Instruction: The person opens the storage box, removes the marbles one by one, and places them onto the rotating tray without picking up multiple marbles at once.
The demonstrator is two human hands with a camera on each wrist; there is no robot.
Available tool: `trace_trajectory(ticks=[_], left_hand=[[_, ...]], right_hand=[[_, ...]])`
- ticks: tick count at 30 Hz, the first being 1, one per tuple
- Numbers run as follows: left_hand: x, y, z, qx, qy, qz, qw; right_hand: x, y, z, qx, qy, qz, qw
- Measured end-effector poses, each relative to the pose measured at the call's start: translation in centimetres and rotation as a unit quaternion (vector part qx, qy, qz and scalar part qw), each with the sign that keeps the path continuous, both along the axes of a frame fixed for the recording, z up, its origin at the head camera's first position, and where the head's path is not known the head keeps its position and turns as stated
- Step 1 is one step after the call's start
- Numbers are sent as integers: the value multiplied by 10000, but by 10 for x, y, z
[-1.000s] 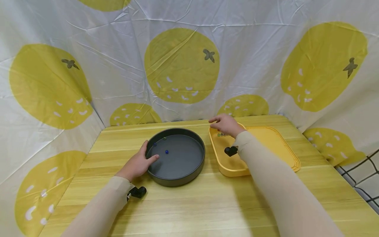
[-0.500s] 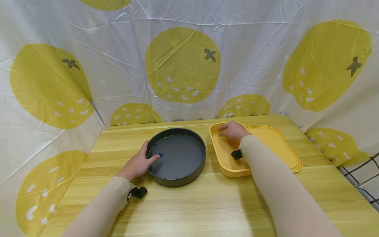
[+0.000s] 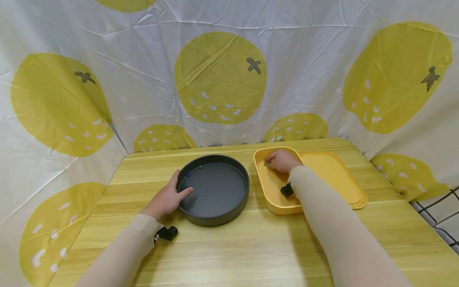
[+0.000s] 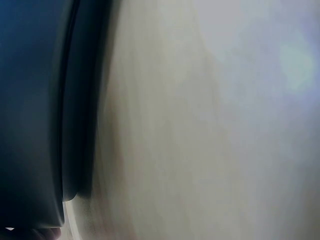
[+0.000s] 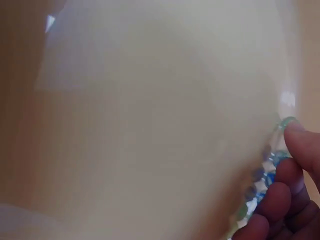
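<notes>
In the head view my left hand (image 3: 168,199) grips the left side of a round dark grey pan (image 3: 214,220), its thumb over the rim and its fingers along the outside wall. Inside the pan lie a greenish marble (image 3: 200,167) and a blue marble (image 3: 188,174), with another blue one partly behind the thumb. My right hand (image 3: 283,160) reaches into a yellow box (image 3: 281,210). Its bent fingertips touch a row of glass marbles (image 5: 257,190) along the wall, seen in the right wrist view; whether one is pinched is unclear. A green marble (image 3: 266,164) shows beside the fingertips.
Against the box's right side lies a flat yellow lid (image 3: 333,175), partly under my right sleeve. Both containers stand on a wood-grain table (image 3: 229,255). Behind it hangs a white curtain (image 3: 143,91) with yellow fruit prints. A black wire grid (image 3: 442,219) stands at the right edge.
My right hand has lowered from above the box's far left corner into the box, down to the marbles. One blue marble has rolled left across the pan towards my left thumb. The left hand stays put.
</notes>
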State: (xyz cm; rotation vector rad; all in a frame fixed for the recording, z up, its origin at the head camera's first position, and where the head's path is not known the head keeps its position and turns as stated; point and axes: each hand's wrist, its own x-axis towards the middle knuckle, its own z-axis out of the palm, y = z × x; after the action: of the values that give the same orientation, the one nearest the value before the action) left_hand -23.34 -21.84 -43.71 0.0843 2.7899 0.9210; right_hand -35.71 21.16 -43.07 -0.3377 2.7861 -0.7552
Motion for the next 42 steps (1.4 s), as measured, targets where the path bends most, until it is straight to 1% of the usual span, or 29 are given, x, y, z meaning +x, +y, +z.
trace_trajectory(ticks=[4, 10, 14, 21, 30, 36, 42], left_hand=[[0, 0, 0, -2, 3, -10, 10000], [-1, 0, 0, 46, 4, -16, 10000], [-1, 0, 0, 76, -12, -12, 10000], [-2, 0, -1, 20, 1, -24, 10000], [-2, -1, -1, 49, -16, 5, 10000], [-2, -1, -1, 38, -30, -15, 10000], [-1, -1, 0, 32, -9, -35, 10000]], right_hand=[[0, -3, -3, 82, 61, 99, 9999], [2, -10, -2, 170, 111, 245, 9995], [1, -15, -3, 173, 102, 290, 9994], [-1, -22, -3, 249, 208, 445, 9985], [2, -29, 0, 282, 269, 412, 9984], [0, -29, -3, 252, 368, 458, 9980], [-3, -29, -6, 142, 359, 390, 9985]])
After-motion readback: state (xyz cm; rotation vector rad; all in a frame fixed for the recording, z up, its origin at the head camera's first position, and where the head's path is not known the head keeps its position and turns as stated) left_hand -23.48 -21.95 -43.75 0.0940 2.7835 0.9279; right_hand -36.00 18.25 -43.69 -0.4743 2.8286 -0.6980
